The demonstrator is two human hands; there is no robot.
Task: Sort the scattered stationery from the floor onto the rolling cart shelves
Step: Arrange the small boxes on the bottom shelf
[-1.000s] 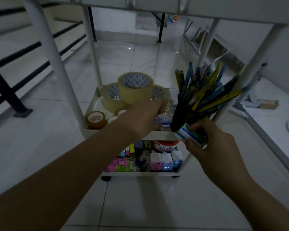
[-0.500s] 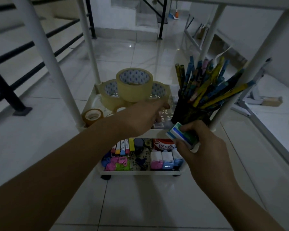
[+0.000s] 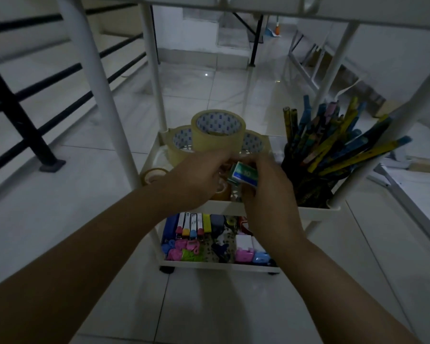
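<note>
My right hand [image 3: 266, 192] pinches a small staple box [image 3: 243, 174] above the cart's middle shelf [image 3: 315, 211], in front of the tape rolls [image 3: 217, 130]. My left hand [image 3: 199, 180] curls beside it; I cannot tell if it touches. The box looks light, stiff cardboard, easy to crush, so I would hold its long sides.

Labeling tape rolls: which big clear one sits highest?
The middle clear tape roll, stacked on the two flanking rolls; those lie lower on the middle shelf.
</note>
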